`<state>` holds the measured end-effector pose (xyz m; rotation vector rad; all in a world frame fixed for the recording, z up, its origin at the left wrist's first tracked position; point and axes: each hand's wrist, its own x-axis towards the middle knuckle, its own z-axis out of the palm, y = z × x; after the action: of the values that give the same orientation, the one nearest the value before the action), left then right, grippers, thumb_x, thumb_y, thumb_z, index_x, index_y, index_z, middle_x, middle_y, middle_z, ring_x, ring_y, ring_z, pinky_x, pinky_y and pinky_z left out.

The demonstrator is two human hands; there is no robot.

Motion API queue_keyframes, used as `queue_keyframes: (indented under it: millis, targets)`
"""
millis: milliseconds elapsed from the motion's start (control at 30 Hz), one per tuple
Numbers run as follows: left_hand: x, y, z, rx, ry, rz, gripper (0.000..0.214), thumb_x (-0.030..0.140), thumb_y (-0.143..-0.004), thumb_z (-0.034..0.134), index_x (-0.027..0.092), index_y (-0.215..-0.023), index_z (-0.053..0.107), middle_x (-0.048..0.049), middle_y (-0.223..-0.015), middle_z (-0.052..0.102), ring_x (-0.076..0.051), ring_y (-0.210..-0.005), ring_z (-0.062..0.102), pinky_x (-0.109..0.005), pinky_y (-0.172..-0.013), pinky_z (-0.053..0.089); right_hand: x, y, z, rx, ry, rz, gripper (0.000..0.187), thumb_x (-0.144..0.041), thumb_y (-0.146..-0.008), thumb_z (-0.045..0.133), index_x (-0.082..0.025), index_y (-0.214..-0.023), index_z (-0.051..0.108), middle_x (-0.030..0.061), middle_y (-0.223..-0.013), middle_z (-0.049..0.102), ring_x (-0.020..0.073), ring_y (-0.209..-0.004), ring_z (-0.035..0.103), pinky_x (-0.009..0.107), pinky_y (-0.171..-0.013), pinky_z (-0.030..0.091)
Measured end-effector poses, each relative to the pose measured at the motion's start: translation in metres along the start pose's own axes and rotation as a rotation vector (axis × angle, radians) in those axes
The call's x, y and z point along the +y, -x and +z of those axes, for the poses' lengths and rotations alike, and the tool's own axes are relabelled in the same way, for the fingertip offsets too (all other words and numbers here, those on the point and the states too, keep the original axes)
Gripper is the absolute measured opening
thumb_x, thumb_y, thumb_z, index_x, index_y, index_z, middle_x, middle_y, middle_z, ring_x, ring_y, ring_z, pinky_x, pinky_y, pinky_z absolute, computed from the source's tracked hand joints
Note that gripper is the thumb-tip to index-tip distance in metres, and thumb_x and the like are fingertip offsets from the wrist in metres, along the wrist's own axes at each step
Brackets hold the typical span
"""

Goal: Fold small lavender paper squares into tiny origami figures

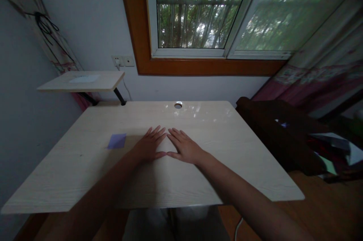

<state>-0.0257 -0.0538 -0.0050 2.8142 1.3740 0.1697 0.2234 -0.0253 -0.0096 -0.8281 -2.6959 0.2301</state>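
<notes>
My left hand (pixel 149 145) lies palm down on the pale wooden desk (pixel 227 135), its fingers spread and nothing in it. Beside it, my right hand (pixel 185 146) also rests flat, fingers stretched out and holding nothing. The two thumb tips meet or nearly meet, and the forefingers come close together above them. A square of purple paper (pixel 117 141) lies flat on the desktop, a little to the left of my left hand and apart from it.
A raised shelf (pixel 110 81) with a whitish flat patch stands at the desk's back left. A round cable hole (pixel 178 105) sits near the back edge. Right of the desk is a dark brown sofa-like seat (pixel 266 131) with papers. A window (pixel 204 10) is ahead.
</notes>
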Motion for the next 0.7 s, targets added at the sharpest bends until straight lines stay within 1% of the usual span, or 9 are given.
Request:
queue_keyframes:
  millis: [100,167,300,433,567,700]
  targets:
    - [0.0019,0.0023,0.0035,-0.002,-0.016,-0.019,0.078,0.064,-0.091,0.040,0.017,-0.152,0.028,-0.0140,-0.160,0.026,-0.030,-0.151,0.013,-0.052,-0.121,0.008,0.0010,-0.0028,0.0028,-0.016,0.013,0.000,0.083,-0.064,-0.089,0.050,-0.015,-0.152,0.030,0.0197,-0.157,0.029,0.0323,-0.148,0.023,0.056,-0.118,0.023]
    - [0.0033,0.0049,0.0042,-0.007,-0.023,-0.031,0.075,0.062,-0.093,0.038,0.018,-0.153,0.026,-0.0127,-0.161,0.024,-0.029,-0.151,0.012,-0.051,-0.121,0.007,0.0019,-0.0017,0.0030,-0.021,0.022,0.000,0.083,-0.065,-0.089,0.048,-0.015,-0.153,0.029,0.0191,-0.158,0.028,0.0319,-0.148,0.023,0.056,-0.119,0.021]
    - [0.0044,0.0072,0.0023,-0.022,-0.024,-0.034,0.078,0.064,-0.092,0.037,0.018,-0.154,0.024,-0.0113,-0.162,0.020,-0.029,-0.151,0.010,-0.050,-0.122,0.006,0.0028,0.0008,0.0024,-0.027,0.039,-0.005,0.082,-0.065,-0.091,0.046,-0.015,-0.154,0.027,0.0181,-0.159,0.025,0.0311,-0.149,0.020,0.055,-0.120,0.018]
    - [0.0043,0.0064,0.0008,-0.029,-0.017,-0.033,0.079,0.066,-0.091,0.038,0.020,-0.154,0.024,-0.0111,-0.163,0.020,-0.029,-0.151,0.010,-0.050,-0.121,0.005,0.0021,0.0004,0.0036,-0.029,0.050,0.001,0.082,-0.064,-0.091,0.046,-0.016,-0.154,0.027,0.0177,-0.159,0.024,0.0310,-0.149,0.020,0.056,-0.120,0.016]
    - [0.0051,0.0062,0.0001,-0.029,-0.010,-0.038,0.078,0.066,-0.092,0.036,0.020,-0.154,0.023,-0.0117,-0.162,0.020,-0.028,-0.151,0.011,-0.051,-0.121,0.006,0.0010,-0.0005,0.0058,-0.023,0.064,0.014,0.082,-0.064,-0.091,0.046,-0.016,-0.154,0.026,0.0168,-0.160,0.024,0.0314,-0.149,0.019,0.057,-0.120,0.012]
    - [0.0051,0.0061,0.0010,-0.020,-0.012,-0.042,0.078,0.066,-0.092,0.035,0.020,-0.154,0.023,-0.0117,-0.163,0.020,-0.028,-0.151,0.012,-0.050,-0.121,0.007,0.0005,-0.0005,0.0067,-0.022,0.071,0.017,0.082,-0.064,-0.090,0.048,-0.018,-0.154,0.026,0.0162,-0.160,0.024,0.0315,-0.149,0.019,0.058,-0.119,0.012]
